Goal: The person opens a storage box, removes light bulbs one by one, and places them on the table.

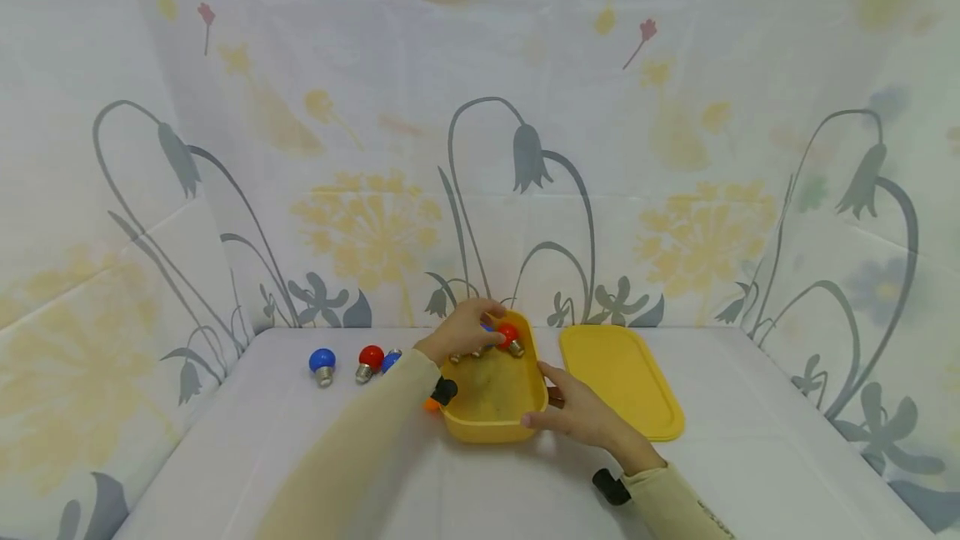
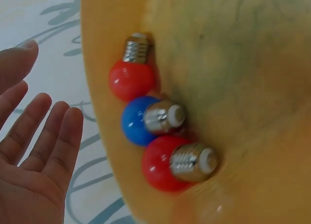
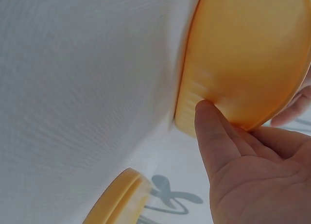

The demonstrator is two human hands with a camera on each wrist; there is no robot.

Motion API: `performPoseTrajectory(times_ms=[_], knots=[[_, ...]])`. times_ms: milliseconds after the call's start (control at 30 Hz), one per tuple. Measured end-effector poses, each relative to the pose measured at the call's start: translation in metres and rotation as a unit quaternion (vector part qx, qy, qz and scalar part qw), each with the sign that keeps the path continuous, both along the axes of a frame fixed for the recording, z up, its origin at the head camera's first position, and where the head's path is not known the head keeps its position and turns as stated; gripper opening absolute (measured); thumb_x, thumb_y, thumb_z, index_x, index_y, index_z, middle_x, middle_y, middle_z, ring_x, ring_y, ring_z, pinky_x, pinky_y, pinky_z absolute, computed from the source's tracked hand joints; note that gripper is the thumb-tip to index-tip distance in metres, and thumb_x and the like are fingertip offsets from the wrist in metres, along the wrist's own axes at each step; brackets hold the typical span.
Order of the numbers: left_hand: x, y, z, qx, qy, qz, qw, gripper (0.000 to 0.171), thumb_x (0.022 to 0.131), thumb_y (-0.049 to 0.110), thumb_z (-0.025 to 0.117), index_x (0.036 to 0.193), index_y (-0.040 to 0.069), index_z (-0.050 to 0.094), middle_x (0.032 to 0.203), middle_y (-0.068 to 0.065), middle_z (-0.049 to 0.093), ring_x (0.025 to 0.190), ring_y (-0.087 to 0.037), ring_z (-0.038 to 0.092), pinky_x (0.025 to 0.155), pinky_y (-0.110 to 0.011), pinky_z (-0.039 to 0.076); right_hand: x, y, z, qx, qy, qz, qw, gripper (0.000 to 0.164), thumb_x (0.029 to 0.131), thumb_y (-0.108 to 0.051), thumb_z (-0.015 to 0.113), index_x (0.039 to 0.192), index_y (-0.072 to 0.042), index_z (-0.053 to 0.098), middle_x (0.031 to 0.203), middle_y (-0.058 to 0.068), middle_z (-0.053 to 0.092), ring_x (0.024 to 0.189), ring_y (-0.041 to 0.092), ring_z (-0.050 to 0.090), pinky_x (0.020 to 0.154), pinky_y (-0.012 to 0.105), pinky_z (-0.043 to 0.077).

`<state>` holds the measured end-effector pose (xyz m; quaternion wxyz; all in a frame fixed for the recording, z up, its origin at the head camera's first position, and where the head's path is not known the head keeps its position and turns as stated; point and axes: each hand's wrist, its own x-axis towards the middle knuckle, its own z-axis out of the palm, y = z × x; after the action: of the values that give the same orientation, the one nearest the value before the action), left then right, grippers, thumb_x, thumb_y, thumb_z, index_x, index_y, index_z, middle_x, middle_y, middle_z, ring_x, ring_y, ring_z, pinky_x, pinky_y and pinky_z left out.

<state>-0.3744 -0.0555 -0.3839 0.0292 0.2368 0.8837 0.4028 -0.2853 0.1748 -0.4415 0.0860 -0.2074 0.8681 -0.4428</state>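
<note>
Hands at a yellow box [image 1: 491, 423] in the middle of the bench [image 1: 300, 457]. The right hand [image 1: 577, 415] braces the box's near right side, thumb [image 3: 211, 131] pressed against the outer wall, fingers fairly straight. The left hand [image 1: 465, 327] hovers over the far end, and the wrist view shows it open, fingers [image 2: 43, 131] spread, holding nothing. Inside the box, three small bulbs lie against the wall: a red bulb [image 2: 131, 76], a blue bulb [image 2: 146, 119] touching it, and a second red bulb [image 2: 175, 161]. The yellow lid [image 1: 622, 377] lies flat just right of the box. Left on the bench rest a loose blue bulb [image 1: 322, 363] and a loose red bulb [image 1: 369, 361].
</note>
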Motion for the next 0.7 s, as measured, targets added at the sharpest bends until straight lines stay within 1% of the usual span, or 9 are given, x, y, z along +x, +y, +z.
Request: performPoseTrajectory(times_ms=[67, 200, 300, 367, 533, 700], knots=[[-0.001, 0.005, -0.006, -0.007, -0.009, 0.007, 0.9999, 0.041, 0.084, 0.014, 0.074, 0.123, 0.008, 0.061, 0.120, -0.013, 0.060, 0.100, -0.026, 0.057, 0.076, -0.032, 0.053, 0.000, 0.001, -0.001, -0.003, 0.003, 0.003, 1.000, 0.093, 0.080, -0.039, 0.075, 0.149, 0.000, 0.025, 0.148, 0.020, 0.035, 0.121, 0.035, 0.052, 0.095, 0.045, 0.047], [-0.005, 0.014, -0.015, -0.026, 0.001, 0.013, 0.9996, 0.041, 0.083, 0.012, 0.074, 0.122, 0.008, 0.062, 0.118, -0.012, 0.061, 0.097, -0.023, 0.057, 0.084, -0.033, 0.050, 0.000, 0.002, -0.002, -0.005, 0.006, 0.004, 1.000, 0.094, 0.081, -0.039, 0.075, 0.149, -0.001, 0.024, 0.149, 0.018, 0.035, 0.121, 0.033, 0.053, 0.096, 0.045, 0.047], [-0.007, 0.020, -0.020, -0.028, 0.007, 0.004, 0.9996, 0.042, 0.083, 0.010, 0.074, 0.123, 0.006, 0.061, 0.117, -0.013, 0.061, 0.096, -0.024, 0.058, 0.087, -0.033, 0.050, 0.001, 0.002, -0.002, -0.004, 0.007, 0.003, 1.000, 0.094, 0.080, -0.039, 0.075, 0.149, -0.001, 0.024, 0.149, 0.019, 0.034, 0.122, 0.034, 0.052, 0.097, 0.046, 0.045], [-0.008, 0.023, -0.023, -0.027, 0.011, 0.003, 0.9996, 0.043, 0.083, 0.010, 0.075, 0.123, 0.006, 0.061, 0.118, -0.012, 0.061, 0.098, -0.025, 0.058, 0.089, -0.033, 0.050, 0.002, 0.002, -0.003, -0.003, 0.009, 0.004, 1.000, 0.094, 0.081, -0.039, 0.075, 0.149, -0.001, 0.024, 0.149, 0.018, 0.033, 0.122, 0.033, 0.052, 0.098, 0.046, 0.044], [-0.010, 0.028, -0.029, -0.017, 0.016, 0.004, 0.9997, 0.045, 0.081, 0.008, 0.076, 0.124, 0.006, 0.061, 0.124, -0.011, 0.059, 0.109, -0.028, 0.056, 0.096, -0.036, 0.047, 0.002, 0.002, -0.003, -0.001, 0.018, 0.009, 1.000, 0.093, 0.081, -0.038, 0.074, 0.149, -0.001, 0.023, 0.149, 0.018, 0.034, 0.121, 0.033, 0.052, 0.099, 0.046, 0.044], [-0.011, 0.029, -0.034, -0.031, 0.024, 0.008, 0.9992, 0.049, 0.080, 0.009, 0.077, 0.126, 0.008, 0.059, 0.125, -0.009, 0.058, 0.110, -0.027, 0.055, 0.096, -0.037, 0.046, 0.002, 0.002, -0.002, 0.008, 0.017, 0.002, 1.000, 0.094, 0.081, -0.040, 0.075, 0.149, 0.000, 0.024, 0.149, 0.019, 0.034, 0.122, 0.034, 0.051, 0.099, 0.046, 0.043]])
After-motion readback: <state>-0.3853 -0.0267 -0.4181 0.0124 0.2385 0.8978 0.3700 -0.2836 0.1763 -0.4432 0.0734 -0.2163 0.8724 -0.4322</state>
